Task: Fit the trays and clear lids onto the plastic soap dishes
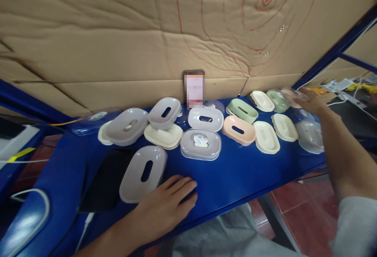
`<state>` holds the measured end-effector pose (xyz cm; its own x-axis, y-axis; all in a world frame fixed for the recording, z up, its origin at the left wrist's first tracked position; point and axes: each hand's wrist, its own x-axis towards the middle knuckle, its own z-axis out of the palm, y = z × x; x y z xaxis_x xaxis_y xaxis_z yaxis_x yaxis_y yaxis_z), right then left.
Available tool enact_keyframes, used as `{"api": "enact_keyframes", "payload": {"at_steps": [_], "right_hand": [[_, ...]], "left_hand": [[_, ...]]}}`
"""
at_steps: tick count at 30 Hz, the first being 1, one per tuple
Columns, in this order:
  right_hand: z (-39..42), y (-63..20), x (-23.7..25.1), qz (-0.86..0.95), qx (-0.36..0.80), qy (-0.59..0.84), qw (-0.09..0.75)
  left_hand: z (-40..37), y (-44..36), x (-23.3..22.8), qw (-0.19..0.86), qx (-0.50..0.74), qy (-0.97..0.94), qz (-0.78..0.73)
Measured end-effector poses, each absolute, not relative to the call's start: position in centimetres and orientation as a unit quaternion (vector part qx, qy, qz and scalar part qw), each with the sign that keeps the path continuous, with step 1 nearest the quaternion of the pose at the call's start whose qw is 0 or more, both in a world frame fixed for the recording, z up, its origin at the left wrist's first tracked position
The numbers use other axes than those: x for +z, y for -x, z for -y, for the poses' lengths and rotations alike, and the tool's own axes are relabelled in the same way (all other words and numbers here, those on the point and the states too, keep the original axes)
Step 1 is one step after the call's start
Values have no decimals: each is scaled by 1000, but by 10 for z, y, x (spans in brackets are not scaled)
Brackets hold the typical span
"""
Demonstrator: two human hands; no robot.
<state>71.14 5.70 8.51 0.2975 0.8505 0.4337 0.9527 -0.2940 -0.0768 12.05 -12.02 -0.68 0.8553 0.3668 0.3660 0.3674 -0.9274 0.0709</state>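
My left hand point(165, 206) lies flat on the blue shelf point(235, 174), its fingers apart, right beside a grey oval soap-dish tray point(143, 174) with a slot in it. My right hand point(309, 99) reaches to the far right end of the shelf and grips a clear oval lid point(291, 94), which is blurred. Around that hand lie a green dish point(278, 101), a cream tray point(284, 127) and a clear lid point(310, 136). Several more oval trays and lids in grey, cream, pink and green cover the shelf.
A phone point(194, 88) leans upright against the cardboard wall point(118, 33) behind the dishes. A black flat sheet point(107, 178) lies left of the grey tray. A blue frame bar point(335, 51) slants up on the right. Cables and small items lie at the far right.
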Motion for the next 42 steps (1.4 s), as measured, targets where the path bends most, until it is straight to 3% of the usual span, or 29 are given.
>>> {"api": "enact_keyframes", "payload": {"at_steps": [5, 10, 15, 26, 34, 42], "right_hand": [[-46, -643, 88, 701, -117, 675, 198], [-53, -528, 58, 875, -1, 464, 135], [-82, -472, 43, 919, 42, 374, 118], [-41, -479, 41, 917, 80, 381, 84], [-68, -470, 34, 908, 167, 376, 81], [-54, -469, 58, 895, 60, 408, 168]], "left_hand": [[121, -120, -8, 7, -183, 964, 190], [122, -120, -5, 12, -175, 966, 192], [123, -119, -3, 24, -156, 970, 188], [123, -123, 2, 54, -206, 946, 244], [123, -120, 1, 88, -211, 927, 296], [121, -119, 2, 79, -239, 915, 317]]}}
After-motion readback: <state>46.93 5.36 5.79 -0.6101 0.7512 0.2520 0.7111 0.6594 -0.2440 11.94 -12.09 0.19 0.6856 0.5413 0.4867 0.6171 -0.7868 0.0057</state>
